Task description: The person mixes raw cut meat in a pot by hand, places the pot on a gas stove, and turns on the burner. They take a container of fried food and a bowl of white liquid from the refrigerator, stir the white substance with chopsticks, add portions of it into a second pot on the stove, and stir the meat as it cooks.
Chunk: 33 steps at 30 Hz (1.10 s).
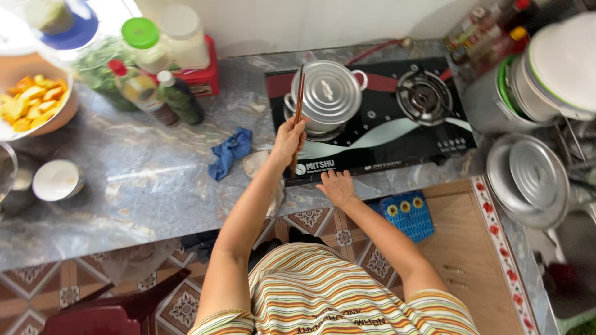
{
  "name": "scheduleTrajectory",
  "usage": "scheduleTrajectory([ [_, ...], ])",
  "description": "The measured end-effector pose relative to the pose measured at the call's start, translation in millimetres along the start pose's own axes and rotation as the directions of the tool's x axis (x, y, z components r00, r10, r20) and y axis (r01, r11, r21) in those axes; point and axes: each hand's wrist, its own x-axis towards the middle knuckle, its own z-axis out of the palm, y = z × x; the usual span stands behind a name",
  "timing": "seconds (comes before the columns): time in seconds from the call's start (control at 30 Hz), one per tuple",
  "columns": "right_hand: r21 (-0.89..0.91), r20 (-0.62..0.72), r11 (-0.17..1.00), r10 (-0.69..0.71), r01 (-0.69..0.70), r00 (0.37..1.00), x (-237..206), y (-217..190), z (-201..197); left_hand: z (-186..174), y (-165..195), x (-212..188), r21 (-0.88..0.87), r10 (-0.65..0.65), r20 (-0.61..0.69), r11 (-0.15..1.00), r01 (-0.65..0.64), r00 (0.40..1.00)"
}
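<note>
- The left hand (289,138), at frame centre, is closed around a pair of chopsticks (298,105) held upright beside the lidded pot (327,94).
- The right hand (336,186) lies flat, fingers spread, on the stove's (372,133) front edge.
- The pot sits on the left burner with its lid on; cooking looks barely begun.
- A blue cloth (230,151) lies on the bench (149,180) left of the stove; bottles (158,93) stand at upper left.

Open table (143,180) stretches between a blue cloth (230,151) and a white cup (56,180); bottles (158,93) crowd the far left, a lidded pot (328,93) blocks the stove's (397,133) left burner.
</note>
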Motion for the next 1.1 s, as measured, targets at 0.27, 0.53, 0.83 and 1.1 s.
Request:
scheduleTrajectory([
  [0.27, 0.942, 0.309, -0.168, 0.096, -0.291, 0.946, 72.7, -86.0, -29.0, -69.0, -13.2, -56.9, -0.615, -0.016, -0.230, 0.778, -0.132, 0.973],
  [0.53, 0.997, 0.042, 0.064, 0.023, -0.044, 0.999, 154.2, -250.9, -47.8, -213.7, 32.5, -125.8, -0.531, 0.132, -0.457, 0.753, -0.389, 0.880],
  [0.83, 0.846, -0.038, 0.517, -0.177, 0.126, 0.984, 261.3, -408.8, -93.2, -373.5, 74.0, -219.0, -0.310, 0.000, -0.651, 0.913, -0.266, 0.759],
  [1.1, 0.239, 0.124, 0.896, -0.411, 0.374, 0.903, 398.0, -526.0, -65.7, -404.8, 24.6, -276.6, -0.348, -0.072, -0.735, 0.893, -0.284, 0.674],
])
